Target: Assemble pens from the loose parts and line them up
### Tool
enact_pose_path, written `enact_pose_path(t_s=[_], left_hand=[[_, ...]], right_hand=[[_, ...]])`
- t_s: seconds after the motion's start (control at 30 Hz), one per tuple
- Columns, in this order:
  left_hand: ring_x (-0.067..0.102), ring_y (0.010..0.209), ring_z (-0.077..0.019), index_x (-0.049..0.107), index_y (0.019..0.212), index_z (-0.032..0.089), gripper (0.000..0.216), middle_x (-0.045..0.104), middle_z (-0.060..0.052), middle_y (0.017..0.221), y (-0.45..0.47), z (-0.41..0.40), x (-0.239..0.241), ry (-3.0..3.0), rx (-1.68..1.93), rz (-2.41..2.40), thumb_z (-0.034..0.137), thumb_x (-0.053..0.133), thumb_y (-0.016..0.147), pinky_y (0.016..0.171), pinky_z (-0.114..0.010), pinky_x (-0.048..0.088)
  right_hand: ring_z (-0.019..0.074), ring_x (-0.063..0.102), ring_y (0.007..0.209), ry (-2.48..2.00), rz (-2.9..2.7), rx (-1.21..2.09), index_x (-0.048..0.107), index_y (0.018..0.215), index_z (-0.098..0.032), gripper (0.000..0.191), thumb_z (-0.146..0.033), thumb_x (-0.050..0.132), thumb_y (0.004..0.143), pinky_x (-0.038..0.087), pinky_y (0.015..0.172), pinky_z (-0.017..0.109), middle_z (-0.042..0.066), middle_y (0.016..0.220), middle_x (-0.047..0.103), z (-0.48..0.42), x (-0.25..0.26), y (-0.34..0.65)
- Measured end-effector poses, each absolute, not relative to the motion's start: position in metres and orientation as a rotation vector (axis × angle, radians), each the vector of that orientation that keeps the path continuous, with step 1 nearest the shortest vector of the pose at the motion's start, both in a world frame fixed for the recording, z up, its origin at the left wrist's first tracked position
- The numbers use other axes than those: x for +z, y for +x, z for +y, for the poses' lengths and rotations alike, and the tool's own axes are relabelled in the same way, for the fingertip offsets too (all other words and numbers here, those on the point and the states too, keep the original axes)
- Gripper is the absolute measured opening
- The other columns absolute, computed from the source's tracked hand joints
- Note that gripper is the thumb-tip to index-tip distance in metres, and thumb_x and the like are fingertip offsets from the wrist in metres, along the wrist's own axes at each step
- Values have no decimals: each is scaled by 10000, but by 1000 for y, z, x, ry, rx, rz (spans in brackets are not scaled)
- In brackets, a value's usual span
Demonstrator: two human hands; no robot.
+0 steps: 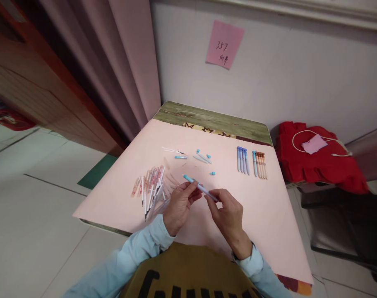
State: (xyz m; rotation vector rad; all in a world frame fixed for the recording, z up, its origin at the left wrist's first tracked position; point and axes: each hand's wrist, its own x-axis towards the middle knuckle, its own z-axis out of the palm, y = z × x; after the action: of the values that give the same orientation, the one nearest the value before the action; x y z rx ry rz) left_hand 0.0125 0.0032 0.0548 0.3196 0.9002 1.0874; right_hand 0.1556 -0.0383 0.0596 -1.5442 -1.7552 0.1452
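My left hand [181, 203] and my right hand [227, 213] both pinch one pen [202, 188], light blue at its upper left end and pale lilac along the barrel. The left fingers close round its middle, the right fingers round its lower right end. Just beyond the hands lie small blue pen caps [212, 173], pale pen barrels [203, 158] and a short blue pen part [181, 157]. Left of my left hand, white ink refills [149, 198] with dark tips are heaped, partly on a clear wrapper, beside pink pen barrels [151, 177].
On the right of the pink-covered table [256, 219] stand a row of blue pens [243, 159] and a row of brown pens [262, 163] with one blue. Two refills [174, 150] lie at the back. A red cloth [325, 161] covers a stool on the right; a wall stands behind.
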Motion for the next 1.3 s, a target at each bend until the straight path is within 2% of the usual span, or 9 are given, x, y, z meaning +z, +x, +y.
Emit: enact_pose_path(t_s=[0.2,0.4,0.5,0.57,0.67,0.77,0.83,1.07,1.3], left_hand=[[623,793,-136,746,805,150,207,708,-48,836,11,5,58,428,1067,917,329,802,716,792,-265,488],[621,798,-166,758,785,139,244,716,-69,835,10,4,57,564,1050,964,376,774,730,847,-324,485],[620,777,-169,754,765,135,252,712,-68,812,9,5,54,606,1074,992,384,768,730,851,-338,485],[623,762,-170,753,765,137,254,713,-69,799,9,6,52,609,1081,1024,387,770,721,836,-337,488],[631,777,-179,758,766,135,260,718,-81,807,9,7,50,615,1066,1063,389,774,711,830,-331,489],[632,793,-181,764,767,130,264,719,-90,829,9,7,50,637,1060,1067,389,770,714,838,-324,491],[633,793,-180,763,767,129,261,716,-87,824,9,7,52,663,1059,1052,386,765,722,838,-322,494],[633,725,-163,737,720,129,267,704,-67,751,8,6,57,680,1019,991,393,770,723,798,-313,497],[669,803,-184,728,844,123,291,733,-98,878,6,9,61,585,1037,951,384,782,727,812,-336,518]], right_hand=[[130,597,527,-1731,-1739,362,664,850,-208,294,-416,493,968,355,535,238,3,644,672,-40,60,156],[113,521,417,-1610,-1355,1246,584,735,-193,496,-575,366,964,389,475,224,-8,535,577,-39,56,153],[123,515,431,-1458,-1120,1541,612,785,-177,541,-645,381,926,409,455,233,-1,544,573,-37,52,151],[131,553,498,-1488,-1186,1395,657,895,-168,497,-636,488,886,437,502,237,16,621,625,-36,50,151],[145,611,606,-1636,-1479,878,688,942,-201,365,-545,645,827,448,589,235,25,728,687,-39,50,151],[149,634,634,-1697,-1646,576,707,867,-219,273,-472,606,877,436,607,232,30,752,711,-43,50,150],[143,623,599,-1668,-1618,666,710,881,-219,283,-465,571,901,441,581,231,29,731,703,-45,50,148],[109,528,487,-1330,-1058,1527,658,827,-164,397,-560,650,814,456,484,231,-5,595,595,-42,52,146],[93,521,502,-1349,-1064,1441,631,801,-166,335,-499,676,812,442,492,215,-13,619,592,-41,51,145]])
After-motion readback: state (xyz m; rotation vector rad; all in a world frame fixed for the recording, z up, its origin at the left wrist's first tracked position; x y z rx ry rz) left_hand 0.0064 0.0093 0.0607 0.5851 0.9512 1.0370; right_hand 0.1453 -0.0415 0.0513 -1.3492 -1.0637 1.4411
